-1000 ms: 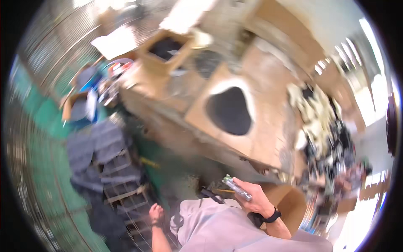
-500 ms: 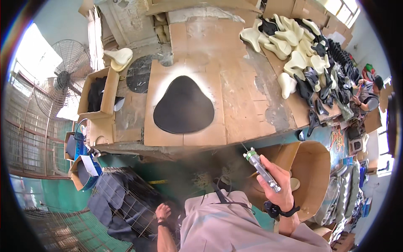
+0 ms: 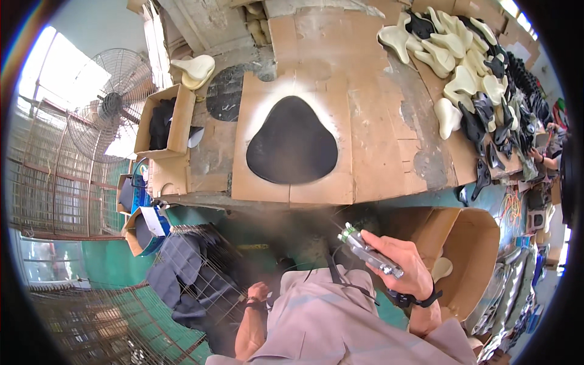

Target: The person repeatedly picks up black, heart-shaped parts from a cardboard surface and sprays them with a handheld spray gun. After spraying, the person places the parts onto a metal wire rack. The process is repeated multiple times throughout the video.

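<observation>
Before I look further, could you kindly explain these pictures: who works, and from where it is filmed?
These are a person's bare hands. A fisheye camera on the head looks down, so straight edges bend. The right hand holds a metal tool with a green end. The left hand is curled low in the view; whether it holds anything is unclear. On the worktable, a black, rounded-triangular piece lies on cardboard marked white beside its upper edges. Cream saddle-shaped pieces are heaped at the right.
</observation>
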`<act>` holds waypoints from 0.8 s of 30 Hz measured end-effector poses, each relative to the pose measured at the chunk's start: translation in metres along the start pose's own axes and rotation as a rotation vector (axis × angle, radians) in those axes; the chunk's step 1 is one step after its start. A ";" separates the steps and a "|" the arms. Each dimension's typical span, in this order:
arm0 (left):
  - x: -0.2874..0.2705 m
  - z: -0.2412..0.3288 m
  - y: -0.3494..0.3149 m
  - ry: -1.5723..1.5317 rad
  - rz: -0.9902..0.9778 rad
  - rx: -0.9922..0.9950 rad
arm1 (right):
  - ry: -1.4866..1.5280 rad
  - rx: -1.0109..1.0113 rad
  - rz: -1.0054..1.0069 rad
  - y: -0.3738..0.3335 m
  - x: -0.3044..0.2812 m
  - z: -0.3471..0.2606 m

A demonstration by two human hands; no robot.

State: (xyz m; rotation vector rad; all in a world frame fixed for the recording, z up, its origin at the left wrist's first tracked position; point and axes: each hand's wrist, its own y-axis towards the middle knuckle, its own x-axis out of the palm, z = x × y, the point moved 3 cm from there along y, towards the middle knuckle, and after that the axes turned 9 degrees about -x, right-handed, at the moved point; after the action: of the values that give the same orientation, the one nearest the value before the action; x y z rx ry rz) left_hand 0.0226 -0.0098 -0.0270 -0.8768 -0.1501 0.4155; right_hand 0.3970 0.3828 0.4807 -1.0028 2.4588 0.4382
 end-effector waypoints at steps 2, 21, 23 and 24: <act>-0.002 0.009 0.010 0.043 -0.027 0.050 | -0.028 0.022 0.037 -0.009 0.006 -0.005; 0.029 0.157 0.023 -0.160 0.146 -0.323 | -0.126 0.193 0.481 -0.034 -0.001 -0.012; 0.024 0.146 0.024 -0.231 0.100 -0.325 | -0.145 0.123 0.489 -0.017 0.000 -0.011; 0.021 0.141 0.025 -0.267 0.077 -0.326 | -0.155 0.088 0.492 -0.007 0.000 -0.012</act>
State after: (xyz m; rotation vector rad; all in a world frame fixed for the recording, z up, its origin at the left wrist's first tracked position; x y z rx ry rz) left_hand -0.0070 0.1141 0.0423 -1.1472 -0.4406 0.5899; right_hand 0.3989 0.3725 0.4898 -0.3042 2.5403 0.5320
